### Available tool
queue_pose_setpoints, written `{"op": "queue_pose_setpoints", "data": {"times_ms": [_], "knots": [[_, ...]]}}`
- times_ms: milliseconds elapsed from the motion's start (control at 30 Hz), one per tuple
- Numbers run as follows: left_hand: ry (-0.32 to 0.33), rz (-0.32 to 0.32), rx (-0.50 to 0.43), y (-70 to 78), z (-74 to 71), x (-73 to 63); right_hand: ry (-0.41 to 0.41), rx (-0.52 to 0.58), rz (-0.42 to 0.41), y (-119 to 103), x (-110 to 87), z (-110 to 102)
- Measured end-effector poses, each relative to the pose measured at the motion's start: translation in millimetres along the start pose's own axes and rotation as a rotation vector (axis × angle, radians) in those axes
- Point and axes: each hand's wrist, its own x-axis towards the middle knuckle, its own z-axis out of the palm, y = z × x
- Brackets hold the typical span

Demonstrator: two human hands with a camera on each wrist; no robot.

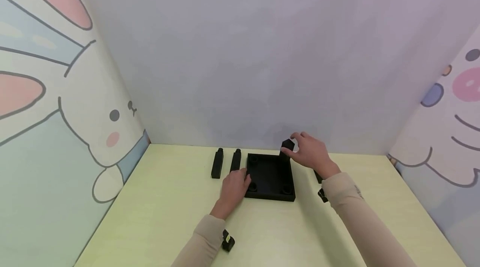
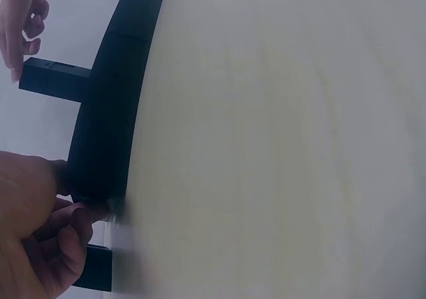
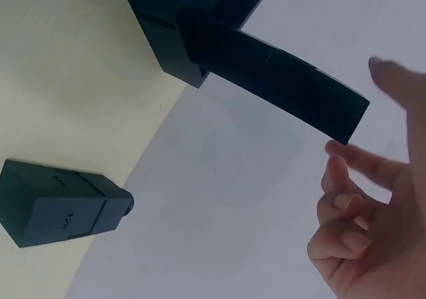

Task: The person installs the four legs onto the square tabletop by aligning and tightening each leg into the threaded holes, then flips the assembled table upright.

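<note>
A black square tray-like base [image 1: 269,175] lies on the table, with round sockets at its corners. A black square leg [image 1: 286,147] stands upright at its back right corner. My left hand [image 1: 234,188] holds the base's left side, thumb and fingers about the edge in the left wrist view. Around the top of the leg [image 3: 293,89] my right hand [image 1: 309,150] is spread; in the right wrist view the thumb stands apart from the leg, and a fingertip is right at its end edge. Two more black legs, an outer one [image 1: 217,163] and an inner one [image 1: 235,161], lie left of the base.
Another black leg [image 3: 63,206] lies right of the base, partly hidden by the right arm in the head view. Small black pieces lie by the left sleeve [image 1: 228,242] and right sleeve [image 1: 323,195]. A pale wall [image 1: 240,71] stands behind the table.
</note>
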Motion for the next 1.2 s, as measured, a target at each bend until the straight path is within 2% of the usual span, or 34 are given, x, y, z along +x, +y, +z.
{"op": "queue_pose_setpoints", "data": {"times_ms": [167, 367, 900, 1200], "knots": [[0.012, 0.004, 0.004, 0.2, 1.4, 0.9, -0.054, -0.001, -0.038, 4, 1.0, -4], [0.001, -0.007, -0.014, 1.6, 1.9, 1.4, -0.021, -0.014, -0.082, 3, 0.2, -6], [-0.02, -0.017, -0.016, 3.2, 2.9, 1.2, 0.085, 0.005, -0.002, 1, -2.7, 7], [-0.005, -0.017, 0.003, 3.2, 6.0, 1.3, -0.011, 0.02, -0.035, 2, -2.9, -4]]}}
